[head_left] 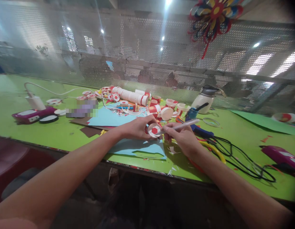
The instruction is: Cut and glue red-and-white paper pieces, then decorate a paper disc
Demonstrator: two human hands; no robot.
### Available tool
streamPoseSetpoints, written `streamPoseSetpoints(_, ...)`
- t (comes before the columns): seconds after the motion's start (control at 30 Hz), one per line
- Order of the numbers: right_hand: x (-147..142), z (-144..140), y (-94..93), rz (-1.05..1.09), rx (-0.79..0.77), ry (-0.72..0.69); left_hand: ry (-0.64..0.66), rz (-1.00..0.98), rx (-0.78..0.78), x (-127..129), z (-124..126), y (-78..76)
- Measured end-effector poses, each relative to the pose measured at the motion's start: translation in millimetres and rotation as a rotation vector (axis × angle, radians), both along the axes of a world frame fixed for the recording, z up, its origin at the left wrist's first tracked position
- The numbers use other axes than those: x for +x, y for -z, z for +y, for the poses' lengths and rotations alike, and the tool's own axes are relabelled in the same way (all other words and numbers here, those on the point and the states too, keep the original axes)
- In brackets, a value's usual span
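My left hand (137,128) grips a small paper cup (154,129), white with red patches, turned on its side so its bottom faces me. My right hand (180,135) holds a white pen-like stick (183,125) whose tip touches the cup's bottom. Both hands hover over a light blue paper sheet (140,148) on the green table (66,133), near its front edge.
Behind the hands lie a stack of red-and-white cups (130,94), loose cups and paper scraps. A white glue bottle (204,100), a blue pot with a brush (192,112), black cables (235,156) and yellow scissors (213,149) lie to the right. A charger (35,102) and purple device (32,114) sit left.
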State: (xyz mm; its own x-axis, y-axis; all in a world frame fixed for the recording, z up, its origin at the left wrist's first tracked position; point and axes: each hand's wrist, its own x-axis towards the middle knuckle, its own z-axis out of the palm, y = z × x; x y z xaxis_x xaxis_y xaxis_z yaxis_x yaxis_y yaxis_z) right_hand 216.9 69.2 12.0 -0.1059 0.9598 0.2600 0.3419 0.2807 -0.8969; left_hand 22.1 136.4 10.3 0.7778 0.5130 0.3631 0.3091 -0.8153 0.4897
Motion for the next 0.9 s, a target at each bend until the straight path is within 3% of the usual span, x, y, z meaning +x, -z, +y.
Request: streamPoseSetpoints(0.9, -0.9, 1.4, 2.0, -0.008, -0.003, 0.01, -0.001, 0.004, 0.0, -0.9, -0.1, -0.6)
